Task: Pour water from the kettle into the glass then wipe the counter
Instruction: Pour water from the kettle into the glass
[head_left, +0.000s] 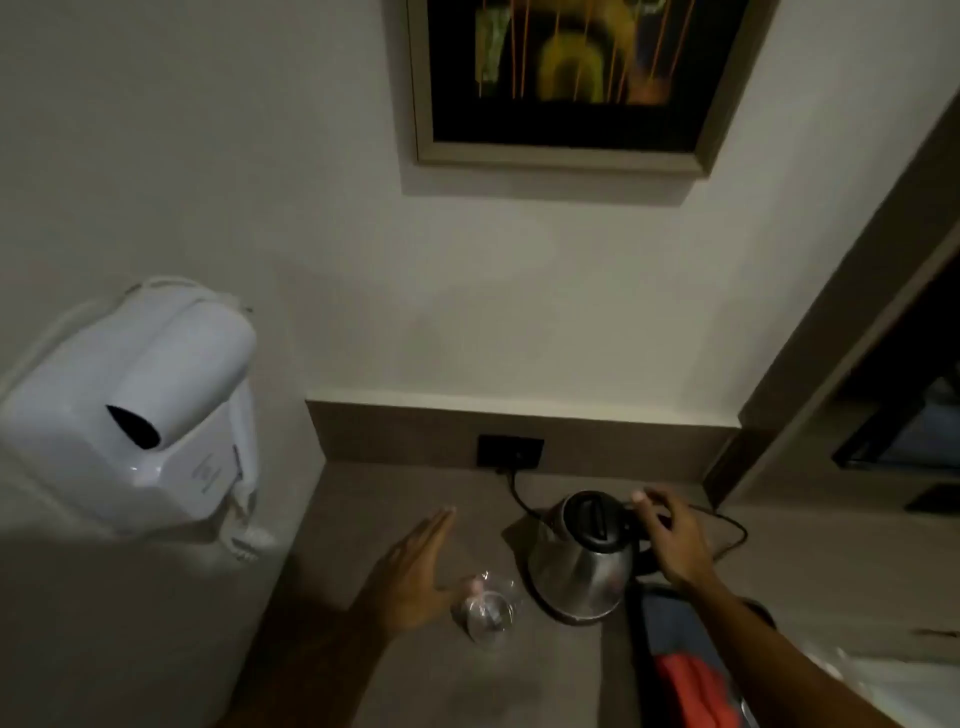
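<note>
Judging from how things lie, the task is barely begun: nothing has been poured, nothing wiped, and both steps are left. Furthest left, a white wall-mounted dryer (135, 410) hangs above the worktop's left edge. Next comes the left hand (415, 571), flat and spread with fingers together and pointing toward the back wall, its thumb reaching toward the glass (488, 613) and seemingly touching its rim, though blur leaves that uncertain. The glass stands upright near the front of the worktop (395, 493), its long axis vertical and its mouth facing up; it looks empty, as far as the dim view shows. Just beside it to the right sits the kettle (582, 556), upright on its base, lid closed, spout pointing left and back toward the wall, the handle on the opposite side toward the worktop's right edge. The right hand (675, 535) curls loosely over that handle, fingers bent but not visibly clamped; whether it grips yet cannot be told. A cord (519, 493) runs from the kettle's base to the socket (510, 451) on the back upstand. No cloth can be made out for certain
</note>
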